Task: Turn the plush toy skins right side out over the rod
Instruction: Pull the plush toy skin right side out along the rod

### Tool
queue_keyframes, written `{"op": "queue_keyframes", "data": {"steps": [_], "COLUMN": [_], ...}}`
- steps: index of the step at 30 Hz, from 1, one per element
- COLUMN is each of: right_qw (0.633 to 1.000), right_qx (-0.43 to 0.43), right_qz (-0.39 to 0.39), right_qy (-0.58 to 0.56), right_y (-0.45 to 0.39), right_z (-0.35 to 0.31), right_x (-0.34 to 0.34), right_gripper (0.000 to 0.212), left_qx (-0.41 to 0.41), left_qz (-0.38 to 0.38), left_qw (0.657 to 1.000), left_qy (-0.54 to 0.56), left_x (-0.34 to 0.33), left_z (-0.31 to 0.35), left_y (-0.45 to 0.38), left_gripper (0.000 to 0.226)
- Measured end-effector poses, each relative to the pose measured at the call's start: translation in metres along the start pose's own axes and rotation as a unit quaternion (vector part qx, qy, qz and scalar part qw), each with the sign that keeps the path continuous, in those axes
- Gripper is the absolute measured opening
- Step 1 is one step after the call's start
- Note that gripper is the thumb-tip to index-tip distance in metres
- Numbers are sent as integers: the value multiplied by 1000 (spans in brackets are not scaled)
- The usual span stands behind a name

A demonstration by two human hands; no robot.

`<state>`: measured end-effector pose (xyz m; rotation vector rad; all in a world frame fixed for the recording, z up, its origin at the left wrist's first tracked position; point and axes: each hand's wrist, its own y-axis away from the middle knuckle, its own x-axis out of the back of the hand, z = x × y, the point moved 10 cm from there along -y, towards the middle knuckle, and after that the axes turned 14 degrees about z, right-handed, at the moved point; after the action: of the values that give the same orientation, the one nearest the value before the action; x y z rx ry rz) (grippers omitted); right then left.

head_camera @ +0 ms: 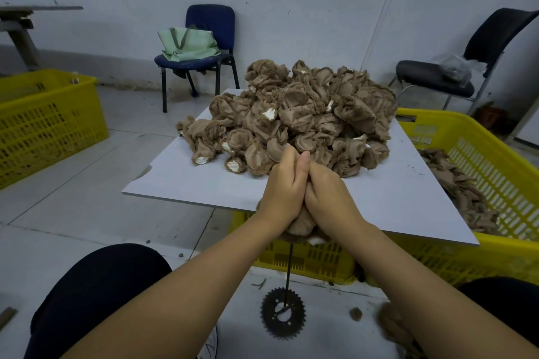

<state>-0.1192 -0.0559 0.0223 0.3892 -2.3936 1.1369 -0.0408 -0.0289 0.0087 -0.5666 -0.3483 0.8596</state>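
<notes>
Right crate: a yellow slatted crate [481, 172] held flat brown plush pieces [463, 192].
Left crate: another yellow crate [43, 125] stood on the floor; contents unclear.
Board: a grey board [180, 175] carried a heap of brown skins [294, 116].
Hands: left hand [284, 183] and right hand [329, 198] together gripped one plush skin [300, 224] atop the thin rod [289, 268], which rose from a sprocket base [283, 313].
Room: a blue chair [210, 38] bore a green bag [188, 44].

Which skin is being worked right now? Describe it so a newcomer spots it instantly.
Start at the grey board stacked with brown skins. At its near edge, the left hand and right hand grip one skin atop the thin black rod. It alone is off the pile and in hand.
</notes>
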Motion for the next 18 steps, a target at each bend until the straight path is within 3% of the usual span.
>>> {"op": "queue_keyframes", "data": {"steps": [2, 5, 8, 15, 18], "right_qw": [1000, 998, 996, 992, 995], "right_qx": [-21, -52, -65, -70, -81], "right_qz": [-7, -31, -38, -1, -16], "right_qy": [-20, -32, -49, -101, -59], "right_y": [1, 4, 6, 8, 7], "right_z": [8, 20, 26, 22, 33], "right_x": [-7, -16, -15, -8, -13], "right_gripper": [20, 21, 27, 19, 18], "left_qx": [26, 81, 111, 51, 90], "left_qz": [-12, -42, -53, -10, -32], "left_qw": [1000, 996, 992, 997, 993], "left_qy": [-4, 2, -9, -61, -68], "left_x": [-3, -8, -10, -3, -12], "left_z": [-12, -20, -20, 1, -12], "left_y": [0, 1, 1, -11, -11], "left_gripper": [49, 35, 39, 46, 44]}}
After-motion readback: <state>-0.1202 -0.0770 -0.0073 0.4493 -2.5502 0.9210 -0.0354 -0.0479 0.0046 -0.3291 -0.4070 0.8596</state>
